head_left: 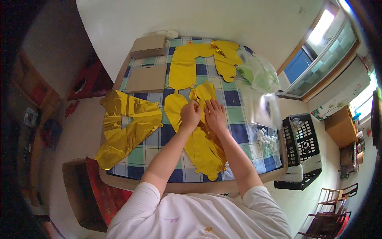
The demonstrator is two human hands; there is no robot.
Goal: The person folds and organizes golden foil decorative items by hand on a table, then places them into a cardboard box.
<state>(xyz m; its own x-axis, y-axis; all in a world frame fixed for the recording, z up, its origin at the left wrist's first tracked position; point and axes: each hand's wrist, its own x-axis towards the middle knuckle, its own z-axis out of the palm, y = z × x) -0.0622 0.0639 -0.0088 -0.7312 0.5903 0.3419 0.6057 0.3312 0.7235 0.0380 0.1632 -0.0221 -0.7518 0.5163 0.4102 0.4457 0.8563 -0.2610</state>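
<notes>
A flat, uninflated gold foil balloon (203,152) lies in the middle of the checked tablecloth, creased and partly folded over. My left hand (190,114) is closed, its fingertips pinching the foil near the upper part of this balloon. Beside it, my right hand (215,115) rests palm down on the same balloon with the fingers stretched out. To the left lies another gold foil balloon, shaped like a letter A (141,112). Farther back is a third gold balloon with a bent shape (183,65), and its right end looks crinkled.
Cardboard pieces (146,79) and a cardboard box (148,46) sit at the table's back left. Clear plastic bags (260,73) and a bag of small white items (267,140) lie along the right side. Black crates (301,141) stand right of the table, a red box (104,195) lower left.
</notes>
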